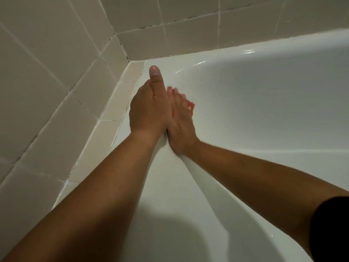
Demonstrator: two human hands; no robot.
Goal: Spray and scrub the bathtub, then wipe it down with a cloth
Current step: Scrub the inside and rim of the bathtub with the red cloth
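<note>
Item one, the bathtub (264, 110): white, glossy, wet-looking along its far rim, filling the right and lower frame, set into a corner of the tiled wall (47, 63). Item two, your two bare forearms, which converged on the tub's near-left corner, the right one ending in a dark sleeve (330, 229). Item three, your left hand (149, 108): it lay back-up on the rim with the thumb stretched toward the corner; its fingers were hidden, so whether they were curled or flat could not be told, and nothing showed in it. Item four, your right hand (181, 129): it lay just beside the left one, fingers extended and spread flat, not clenched, pressing on the inner wall below the rim. Item five, the red pad (190, 107): only a blurred sliver showed under those fingertips, against the tub wall; its kind was unclear. Item six, the dark grout (128, 58) at the wall corner, above the tub. Judgement: the step was scrubbing, not yet wiping. It called for firm, even pressure through flat fingers, short overlapping strokes worked from the rim downward, and the left hand used as a brace so your weight did not slide on the slick enamel. The corner seam deserved the pad's edge.
</note>
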